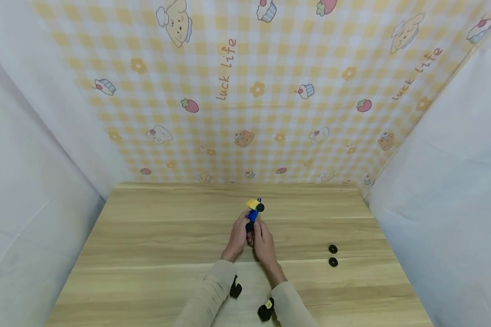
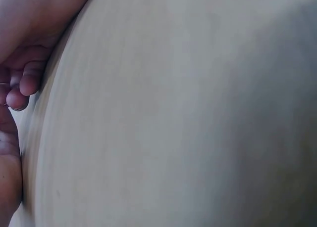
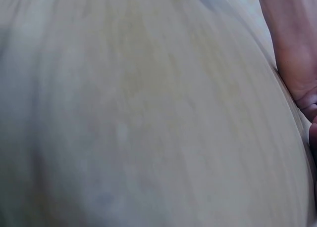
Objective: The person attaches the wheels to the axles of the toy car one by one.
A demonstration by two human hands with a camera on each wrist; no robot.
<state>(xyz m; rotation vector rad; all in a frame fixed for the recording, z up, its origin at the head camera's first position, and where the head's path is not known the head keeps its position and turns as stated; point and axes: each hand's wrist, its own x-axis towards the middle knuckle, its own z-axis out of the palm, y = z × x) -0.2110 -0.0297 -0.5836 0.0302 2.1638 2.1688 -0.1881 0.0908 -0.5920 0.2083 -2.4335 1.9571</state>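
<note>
A small blue and yellow toy car [image 1: 253,214] with black wheels is held up between both hands in the head view, over the middle of the table. My left hand [image 1: 238,235] grips its blue body from the left. From the right, my right hand [image 1: 264,243] holds the near end, the thumb laid along it near a dark part. A black wheel [image 1: 260,207] shows at the far end, beside the yellow piece. Fingers hide the car's near end. The wrist views catch only parts of the hands at their edges, with the toy out of sight.
Two loose black wheels [image 1: 333,262] lie on the wooden table [image 1: 155,236] to the right of the hands. Black devices with yellow labels [image 1: 235,288] sit by the sleeves. A checked cloth [image 1: 258,113] hangs behind, and white cloths [image 1: 446,181] hang at both sides.
</note>
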